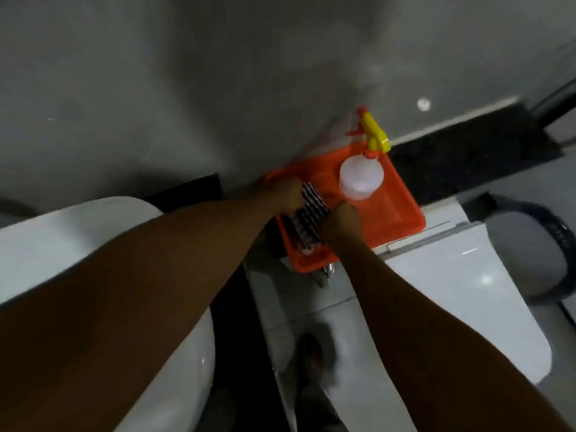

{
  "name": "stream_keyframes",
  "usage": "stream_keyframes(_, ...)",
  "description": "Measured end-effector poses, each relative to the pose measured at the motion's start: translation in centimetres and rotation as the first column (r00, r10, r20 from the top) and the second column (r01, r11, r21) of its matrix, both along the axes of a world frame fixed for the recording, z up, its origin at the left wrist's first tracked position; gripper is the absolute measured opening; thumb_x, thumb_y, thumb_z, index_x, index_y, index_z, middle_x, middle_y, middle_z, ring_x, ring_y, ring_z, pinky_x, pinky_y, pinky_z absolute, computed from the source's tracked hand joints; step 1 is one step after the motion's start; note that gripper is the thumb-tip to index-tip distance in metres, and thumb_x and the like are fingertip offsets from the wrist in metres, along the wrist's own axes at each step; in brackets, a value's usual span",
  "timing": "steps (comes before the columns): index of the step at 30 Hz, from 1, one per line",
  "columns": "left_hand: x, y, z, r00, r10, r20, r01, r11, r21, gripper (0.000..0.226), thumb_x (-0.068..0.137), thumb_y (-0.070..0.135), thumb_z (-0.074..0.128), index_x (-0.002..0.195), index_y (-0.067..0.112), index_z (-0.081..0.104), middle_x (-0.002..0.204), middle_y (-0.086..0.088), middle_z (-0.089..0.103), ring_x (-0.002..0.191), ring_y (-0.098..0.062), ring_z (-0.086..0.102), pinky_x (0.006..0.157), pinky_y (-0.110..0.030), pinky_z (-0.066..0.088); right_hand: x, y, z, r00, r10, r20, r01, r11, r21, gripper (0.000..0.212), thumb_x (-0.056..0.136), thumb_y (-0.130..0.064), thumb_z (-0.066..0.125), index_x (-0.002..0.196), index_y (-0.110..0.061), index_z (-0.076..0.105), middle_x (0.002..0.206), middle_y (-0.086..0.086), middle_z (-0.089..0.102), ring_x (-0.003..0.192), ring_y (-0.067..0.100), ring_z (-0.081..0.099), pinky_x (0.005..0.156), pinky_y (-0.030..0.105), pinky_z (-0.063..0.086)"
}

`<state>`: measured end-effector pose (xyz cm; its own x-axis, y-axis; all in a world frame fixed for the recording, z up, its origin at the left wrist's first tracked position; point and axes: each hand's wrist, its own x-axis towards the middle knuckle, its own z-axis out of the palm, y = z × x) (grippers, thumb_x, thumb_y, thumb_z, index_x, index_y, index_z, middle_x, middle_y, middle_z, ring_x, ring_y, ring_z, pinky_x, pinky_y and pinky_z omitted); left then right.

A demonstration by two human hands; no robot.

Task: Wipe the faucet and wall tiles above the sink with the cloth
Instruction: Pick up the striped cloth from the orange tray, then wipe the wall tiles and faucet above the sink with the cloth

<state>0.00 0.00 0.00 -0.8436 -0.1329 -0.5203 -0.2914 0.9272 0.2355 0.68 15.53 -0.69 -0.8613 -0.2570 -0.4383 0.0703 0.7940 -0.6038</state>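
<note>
A black-and-white striped cloth (307, 218) lies in the left part of an orange tray (402, 213). My left hand (285, 193) is closed at the tray's far left corner, on the cloth's upper end. My right hand (341, 221) is closed on the cloth's right side. A clear spray bottle (360, 177) with a yellow and orange trigger head (375, 132) stands in the tray's back right part. The grey wall tiles (187, 88) rise behind the tray. A small metal tap piece (328, 271) shows below the tray's front edge. The picture is blurred.
A white basin (62, 244) sits at the left under my left forearm. A white toilet tank lid (461, 288) lies at the right, with the tray resting partly on it. A dark stone ledge (467, 157) runs along the wall. Pale floor tiles (311, 307) show below.
</note>
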Motion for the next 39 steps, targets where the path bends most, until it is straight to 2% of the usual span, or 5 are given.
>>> stream_keyframes(8, -2.4, 0.3, -2.4, 0.989, 0.145, 0.036, -0.148, 0.982, 0.119, 0.044, 0.084, 0.039, 0.059, 0.12, 0.013, 0.062, 0.125, -0.014, 0.064, 0.111, -0.032, 0.062, 0.101, -0.049, 0.05, -2.0, -0.1, -3.1, 0.995, 0.078, 0.061, -0.081, 0.996, 0.043, 0.041, 0.082, -0.015, 0.072, 0.117, 0.0, 0.057, 0.116, 0.022, 0.065, 0.104, 0.033, 0.064, 0.079, 0.034, 0.052)
stream_keyframes(18, 0.9, -3.2, 8.1, 0.892, 0.452, 0.018, -0.392, 0.753, 0.528, 0.017, 0.07, 0.022, 0.067, 0.079, 0.008, 0.071, 0.076, -0.008, 0.069, 0.078, -0.025, 0.069, 0.069, -0.032, 0.055, -3.3, 0.9, 7.2, 0.981, 0.022, 0.19, 0.043, 0.943, -0.329, 0.014, 0.078, -0.007, 0.078, 0.081, -0.013, 0.066, 0.08, 0.003, 0.068, 0.073, 0.015, 0.063, 0.058, 0.017, 0.054)
stream_keyframes(29, 19.9, -9.2, 29.1, 0.538, 0.84, -0.067, -0.313, 0.273, 0.909, 0.025, 0.077, 0.02, 0.073, 0.101, 0.015, 0.074, 0.102, -0.007, 0.077, 0.094, -0.023, 0.072, 0.082, -0.036, 0.06, 6.5, -7.0, 29.0, 0.865, 0.371, 0.338, 0.096, 0.538, -0.837, 0.038, 0.076, -0.009, 0.07, 0.113, 0.001, 0.069, 0.107, 0.022, 0.074, 0.095, 0.036, 0.072, 0.073, 0.035, 0.062)
stream_keyframes(34, 30.5, -14.5, 33.4, 0.376, 0.926, -0.019, -0.393, 0.178, 0.902, 0.034, 0.08, 0.026, 0.076, 0.112, 0.016, 0.069, 0.099, -0.008, 0.079, 0.082, -0.022, 0.076, 0.061, -0.034, 0.062, 13.2, -14.3, 33.6, 0.731, 0.561, 0.388, 0.072, 0.502, -0.862, 0.037, 0.077, 0.001, 0.062, 0.114, 0.006, 0.067, 0.106, 0.025, 0.074, 0.089, 0.032, 0.075, 0.065, 0.033, 0.063)
stream_keyframes(39, 36.7, -19.0, 36.3, 0.242, 0.962, -0.129, -0.416, 0.223, 0.881, 0.024, 0.082, 0.021, 0.076, 0.103, 0.009, 0.073, 0.097, -0.017, 0.079, 0.089, -0.037, 0.075, 0.082, -0.06, 0.059, 17.4, -21.0, 35.4, 0.812, 0.519, 0.268, -0.055, 0.525, -0.85, 0.03, 0.081, 0.003, 0.069, 0.111, 0.008, 0.068, 0.106, 0.027, 0.073, 0.095, 0.037, 0.072, 0.072, 0.034, 0.064)
